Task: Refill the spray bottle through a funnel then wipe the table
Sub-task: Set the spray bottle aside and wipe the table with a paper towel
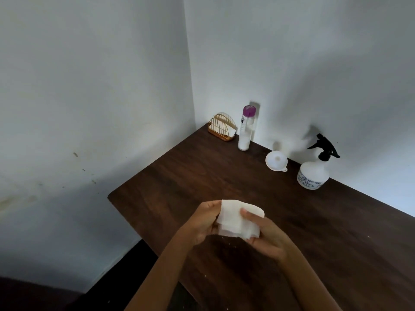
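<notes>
Folding tissue (238, 221), we are pinching it with left hand (205, 223) and right hand (265, 237) | wiping step | next: pressing it onto the near table (325, 232)

Spray bottle (312, 173) label carries dark print, too blurred to read; no other text visible.

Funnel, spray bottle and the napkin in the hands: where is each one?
funnel (276, 160), head view, on its white bowl.
spray bottle (313, 175), head view, on its white body.
napkin (233, 221), head view, on its folded middle.
</notes>
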Motion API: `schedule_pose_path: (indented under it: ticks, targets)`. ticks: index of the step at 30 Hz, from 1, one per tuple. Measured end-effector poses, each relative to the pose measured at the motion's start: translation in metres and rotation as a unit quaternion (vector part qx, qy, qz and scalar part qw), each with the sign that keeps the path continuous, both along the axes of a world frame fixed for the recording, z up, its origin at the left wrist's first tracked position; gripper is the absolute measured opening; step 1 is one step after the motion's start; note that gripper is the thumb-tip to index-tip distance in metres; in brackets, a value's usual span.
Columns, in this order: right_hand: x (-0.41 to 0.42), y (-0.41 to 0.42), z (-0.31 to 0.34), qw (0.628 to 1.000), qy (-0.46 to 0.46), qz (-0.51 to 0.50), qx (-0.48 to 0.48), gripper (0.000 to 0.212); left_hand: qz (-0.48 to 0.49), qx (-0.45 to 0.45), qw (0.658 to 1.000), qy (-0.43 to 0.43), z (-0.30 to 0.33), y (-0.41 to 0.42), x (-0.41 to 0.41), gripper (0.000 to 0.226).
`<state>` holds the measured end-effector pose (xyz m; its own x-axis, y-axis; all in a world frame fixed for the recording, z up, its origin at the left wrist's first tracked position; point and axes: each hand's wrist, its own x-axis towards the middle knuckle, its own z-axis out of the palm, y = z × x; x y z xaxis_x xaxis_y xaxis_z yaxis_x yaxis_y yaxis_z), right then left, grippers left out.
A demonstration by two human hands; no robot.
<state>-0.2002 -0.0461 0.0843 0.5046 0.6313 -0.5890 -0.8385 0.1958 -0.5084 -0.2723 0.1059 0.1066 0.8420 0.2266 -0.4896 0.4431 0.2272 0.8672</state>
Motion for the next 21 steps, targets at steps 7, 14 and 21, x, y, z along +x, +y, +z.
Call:
schedule_pose_path:
  ticks: [7,14,21]
  targets:
    - [0.032,-0.030,-0.046,0.926,-0.119,-0.162,-0.320,0.028,0.079,0.201,0.974,0.072,-0.070,0.021,-0.020,0.041]
    - [0.092,-0.050,-0.100,0.678,-0.337,-0.160,-0.634,0.044,0.073,0.346,0.926,0.134,-0.129,0.025,-0.037,0.057]
    - [0.082,0.047,-0.146,0.530,-0.552,0.109,-0.634,0.055,0.161,0.178,0.969,0.064,-0.127,0.028,-0.045,0.054]
